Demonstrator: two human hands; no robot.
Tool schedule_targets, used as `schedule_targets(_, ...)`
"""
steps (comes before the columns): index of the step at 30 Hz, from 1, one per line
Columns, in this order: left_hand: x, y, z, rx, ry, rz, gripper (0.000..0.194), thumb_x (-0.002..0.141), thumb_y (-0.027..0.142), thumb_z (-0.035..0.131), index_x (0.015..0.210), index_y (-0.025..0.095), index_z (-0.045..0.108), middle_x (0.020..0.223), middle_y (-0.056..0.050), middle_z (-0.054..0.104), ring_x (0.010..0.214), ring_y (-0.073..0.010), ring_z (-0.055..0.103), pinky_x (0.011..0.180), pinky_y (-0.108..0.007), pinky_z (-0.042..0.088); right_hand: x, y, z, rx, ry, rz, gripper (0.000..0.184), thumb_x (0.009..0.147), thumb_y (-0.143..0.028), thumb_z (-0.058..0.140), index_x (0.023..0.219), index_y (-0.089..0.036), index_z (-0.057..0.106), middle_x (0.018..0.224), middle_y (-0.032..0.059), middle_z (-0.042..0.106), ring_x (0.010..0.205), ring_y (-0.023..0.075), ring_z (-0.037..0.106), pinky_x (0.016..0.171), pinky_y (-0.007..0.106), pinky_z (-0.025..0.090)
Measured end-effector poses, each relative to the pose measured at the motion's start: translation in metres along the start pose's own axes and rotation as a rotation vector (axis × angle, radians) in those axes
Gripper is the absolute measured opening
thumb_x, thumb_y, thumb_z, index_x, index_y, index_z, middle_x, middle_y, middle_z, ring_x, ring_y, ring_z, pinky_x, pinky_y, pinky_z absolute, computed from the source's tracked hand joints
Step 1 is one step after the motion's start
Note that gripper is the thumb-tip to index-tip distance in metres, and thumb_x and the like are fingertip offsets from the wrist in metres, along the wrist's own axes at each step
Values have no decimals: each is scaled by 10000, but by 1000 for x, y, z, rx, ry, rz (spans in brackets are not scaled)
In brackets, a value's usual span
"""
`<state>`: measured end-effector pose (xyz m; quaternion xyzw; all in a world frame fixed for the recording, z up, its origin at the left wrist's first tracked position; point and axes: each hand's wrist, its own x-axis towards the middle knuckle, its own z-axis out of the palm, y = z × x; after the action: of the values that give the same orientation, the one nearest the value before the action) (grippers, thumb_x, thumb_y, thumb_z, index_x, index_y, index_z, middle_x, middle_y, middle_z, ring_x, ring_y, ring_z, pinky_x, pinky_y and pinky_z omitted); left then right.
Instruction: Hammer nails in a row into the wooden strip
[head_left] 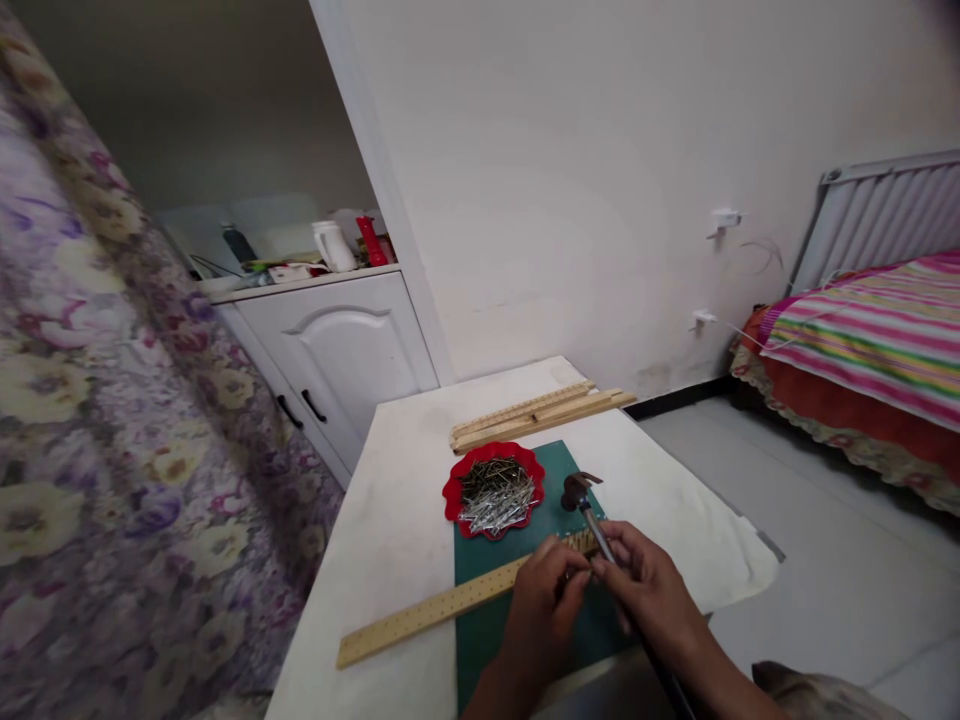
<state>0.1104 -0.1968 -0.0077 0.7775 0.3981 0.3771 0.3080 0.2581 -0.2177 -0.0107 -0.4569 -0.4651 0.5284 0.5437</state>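
My right hand (660, 598) is closed around the handle of a claw hammer (591, 518), whose head points away from me above the green mat (484, 655). Close beside it, my left hand (541, 605) has its thumb and fingers pinched together over a wooden strip (431, 612). Whatever the pinch holds is too small to make out. Rows of small dots run along the strip, and several nails (581, 541) stand up near its right end. A red scalloped dish (451, 492) holds a heap of nails (495, 500), some dark, some silvery.
More wooden strips (540, 415) lie at the far side of the white-covered table (375, 510). A white cabinet (352, 350) stands behind on the left, beside a flowered curtain (150, 430). A bed (885, 340) is at the right.
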Motion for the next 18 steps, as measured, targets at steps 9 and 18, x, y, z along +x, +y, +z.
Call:
schedule_targets(9,-3,-16,24,-642,188,-352,218,709,369,656,757,164,599,553,40,550,482,-90,473,518,-216,395,4,-6,-1,145,47,15,332,706,-385,696,911,-173,543,609,-63,586,272,28,398,286,156,285)
schedule_targets(18,5,-15,6,-485,281,-298,183,786,341,581,759,160,585,617,23,536,601,-112,491,593,-215,405,-1,-10,4,31,32,0,255,776,-384,610,906,-182,527,681,-57,591,315,29,394,301,158,298)
